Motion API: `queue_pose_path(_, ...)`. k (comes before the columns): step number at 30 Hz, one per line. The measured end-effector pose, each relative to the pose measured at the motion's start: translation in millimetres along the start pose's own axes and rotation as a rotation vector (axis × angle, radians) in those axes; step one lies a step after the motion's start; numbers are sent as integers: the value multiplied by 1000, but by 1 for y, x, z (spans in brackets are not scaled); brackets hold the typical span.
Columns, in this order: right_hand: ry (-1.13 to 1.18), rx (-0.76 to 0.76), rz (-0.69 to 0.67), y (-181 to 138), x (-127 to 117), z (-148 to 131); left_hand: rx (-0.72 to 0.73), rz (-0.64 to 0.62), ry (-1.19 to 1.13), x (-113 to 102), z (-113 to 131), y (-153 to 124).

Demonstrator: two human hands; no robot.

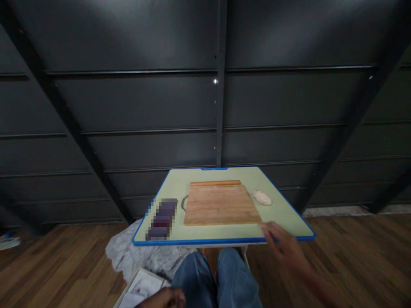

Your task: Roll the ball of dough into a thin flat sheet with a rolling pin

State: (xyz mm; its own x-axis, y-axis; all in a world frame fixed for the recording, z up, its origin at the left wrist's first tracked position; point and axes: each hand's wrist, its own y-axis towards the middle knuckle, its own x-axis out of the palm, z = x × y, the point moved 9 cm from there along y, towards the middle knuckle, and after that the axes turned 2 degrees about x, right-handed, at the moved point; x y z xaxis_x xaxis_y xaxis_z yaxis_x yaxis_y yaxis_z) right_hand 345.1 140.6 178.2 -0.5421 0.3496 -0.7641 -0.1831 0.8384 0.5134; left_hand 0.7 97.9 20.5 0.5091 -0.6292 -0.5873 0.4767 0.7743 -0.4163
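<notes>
My right hand (284, 246) reaches over the near right edge of a small pale green table (289, 214) with a blue rim; its fingers are apart and hold nothing. A wooden board (221, 204) lies in the table's middle, with a wooden rolling pin (215, 183) along its far edge. A lump of white dough (262, 197) lies right of the board. My left hand (165, 298) is low by my left knee, blurred, fingers curled near a sheet of printed paper (141, 288).
A pixelated dark block (162, 219) lies on the table's left side, with a dark curved handle (184, 202) beside the board. Crumpled white cloth (141, 254) lies on the wood floor under the table's left. A dark panelled metal wall (205, 107) stands behind.
</notes>
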Motion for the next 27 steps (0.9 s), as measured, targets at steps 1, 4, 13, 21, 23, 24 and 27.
queue_pose_path(1,21,67,78,23,-16,16,54,-22,-24,-8,20,-2)
queue_pose_path(4,79,174,146,83,-26,66,220,1,-88,-37,79,-1)
queue_pose_path(13,3,300,-49,120,40,132,459,245,-80,-99,158,34)
queue_pose_path(21,-150,436,53,117,30,132,515,480,-266,-136,154,81)
queue_pose_path(23,-119,420,132,115,26,130,509,557,-294,-145,151,85)
queue_pose_path(24,-92,413,172,113,25,129,505,593,-303,-149,151,87)
queue_pose_path(27,17,405,286,107,21,132,504,654,-305,-155,151,91)
